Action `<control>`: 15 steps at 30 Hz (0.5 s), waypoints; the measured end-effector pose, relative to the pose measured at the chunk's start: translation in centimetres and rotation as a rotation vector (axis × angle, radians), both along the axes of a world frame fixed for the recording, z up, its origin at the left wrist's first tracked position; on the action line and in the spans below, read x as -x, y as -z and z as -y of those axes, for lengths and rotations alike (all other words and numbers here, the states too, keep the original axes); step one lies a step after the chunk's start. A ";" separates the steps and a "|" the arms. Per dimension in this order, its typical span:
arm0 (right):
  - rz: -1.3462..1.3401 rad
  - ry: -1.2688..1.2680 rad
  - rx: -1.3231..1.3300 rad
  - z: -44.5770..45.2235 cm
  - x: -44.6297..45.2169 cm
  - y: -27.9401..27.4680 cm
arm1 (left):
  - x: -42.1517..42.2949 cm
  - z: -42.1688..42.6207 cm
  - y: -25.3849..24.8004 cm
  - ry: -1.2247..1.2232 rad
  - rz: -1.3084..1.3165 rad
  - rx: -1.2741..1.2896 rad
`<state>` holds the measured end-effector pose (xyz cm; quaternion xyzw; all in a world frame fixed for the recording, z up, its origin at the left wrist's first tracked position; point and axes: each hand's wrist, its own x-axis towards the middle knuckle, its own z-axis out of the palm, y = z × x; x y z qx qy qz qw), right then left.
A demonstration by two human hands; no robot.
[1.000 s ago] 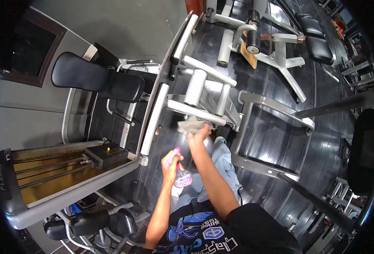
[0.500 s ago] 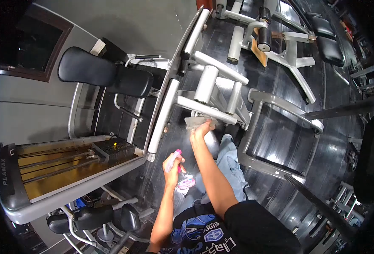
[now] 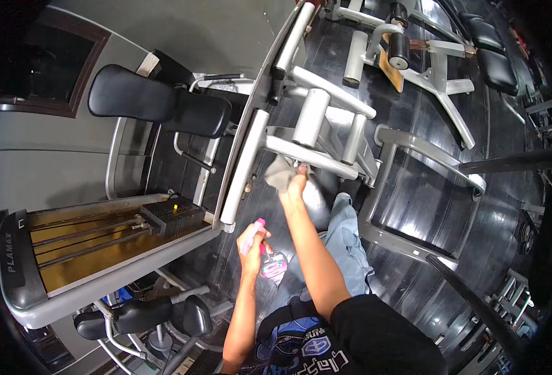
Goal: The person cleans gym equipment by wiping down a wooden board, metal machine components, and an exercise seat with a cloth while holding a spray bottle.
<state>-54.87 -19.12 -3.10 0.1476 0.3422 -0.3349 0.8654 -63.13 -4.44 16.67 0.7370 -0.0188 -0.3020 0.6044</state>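
My left hand (image 3: 251,246) is wrapped round a spray bottle (image 3: 274,265) with a pink head and clear body, held low over the dark floor. Farther forward, my right hand (image 3: 295,184) grips a crumpled grey cloth (image 3: 279,174), part of which hangs out to the left of the fingers. This hand is just below the lower white bar (image 3: 310,157) of a gym machine, near a small metal fitting. Whether the cloth touches the machine, I cannot tell. A white roller (image 3: 312,119) stands out above that bar.
A weight-stack tower (image 3: 107,247) and a black padded seat (image 3: 157,100) are to the left. On the right a grey metal frame (image 3: 382,231) rests on the floor. Another machine with black rollers (image 3: 399,50) stands at the back right. My jeans-clad leg (image 3: 344,237) is beside the machine.
The cloth has swung out to the left of my right hand, and its shape has opened. My left hand keeps the spray bottle in nearly the same place. The view has shifted slightly.
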 end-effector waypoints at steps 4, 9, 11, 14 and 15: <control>0.287 -0.145 0.104 -0.5 -1.9 0.8 | -0.1 0.2 0.1 0.006 0.009 0.016; 0.070 -0.343 0.168 1.3 2.3 -2.7 | -0.2 1.2 -0.4 0.023 0.005 0.046; 0.071 -0.252 0.128 2.3 6.9 -7.4 | -0.2 1.7 -0.3 0.026 -0.011 0.060; -0.164 -0.506 0.359 4.6 14.6 -7.3 | 0.2 3.0 0.3 0.070 -0.056 0.111; -0.276 -0.572 0.425 5.3 16.9 -8.4 | 0.4 3.7 0.4 0.093 -0.060 0.108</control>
